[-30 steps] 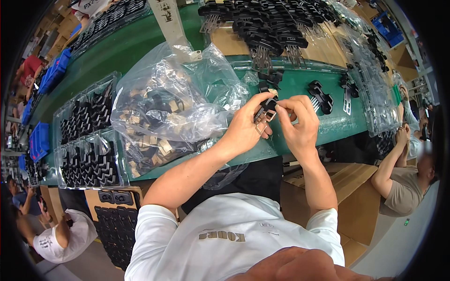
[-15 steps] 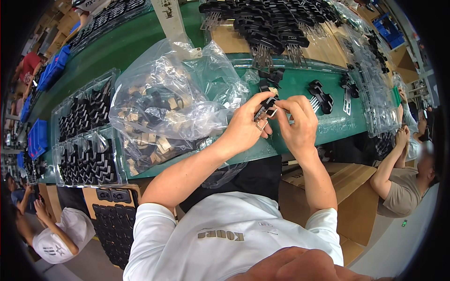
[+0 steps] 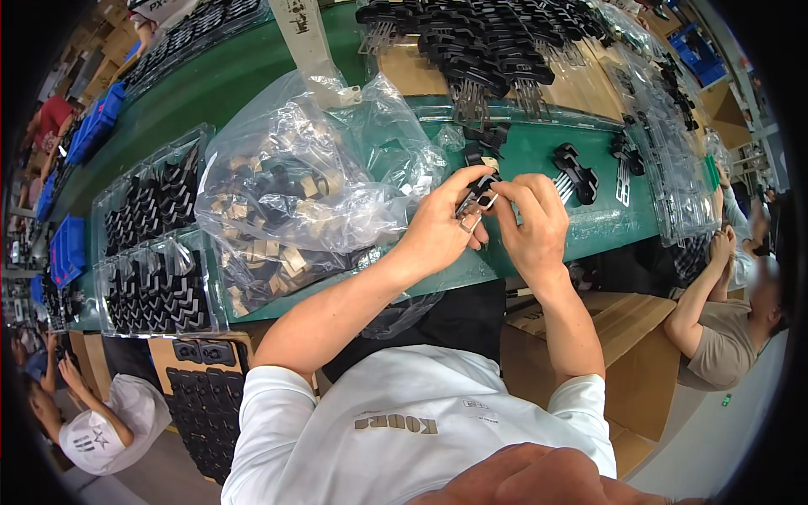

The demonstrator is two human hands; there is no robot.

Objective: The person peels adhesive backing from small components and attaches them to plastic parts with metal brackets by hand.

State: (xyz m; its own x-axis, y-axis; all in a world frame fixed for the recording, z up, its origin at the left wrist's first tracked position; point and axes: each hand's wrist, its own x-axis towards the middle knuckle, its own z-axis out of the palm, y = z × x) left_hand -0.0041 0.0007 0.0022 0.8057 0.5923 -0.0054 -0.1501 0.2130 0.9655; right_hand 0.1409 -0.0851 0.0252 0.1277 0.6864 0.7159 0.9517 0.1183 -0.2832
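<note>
My left hand (image 3: 442, 220) is closed around a black plastic part with metal prongs (image 3: 471, 210), held above the near edge of the green table. My right hand (image 3: 535, 220) pinches at the same part from the right, thumb and forefinger at its metal end; the fingers hide much of the contact. Just beyond the hands, another black part (image 3: 488, 139) lies on the table. Right of my right hand lie a black part with metal prongs (image 3: 577, 175) and a similar one (image 3: 625, 160). To the left of my hands sits a clear plastic bag (image 3: 337, 160) of small tan and black pieces.
Clear trays of black parts (image 3: 156, 286) stand at the left. A pile of black pronged parts (image 3: 480, 42) covers cardboard at the back. Clear trays (image 3: 665, 168) stand at the right. An open cardboard box (image 3: 631, 337) is below the table edge. Co-workers sit on both sides.
My right hand's fingers have shifted very slightly at the held part. My left hand keeps its grip and place. At the lower left, a co-worker has moved a little.
</note>
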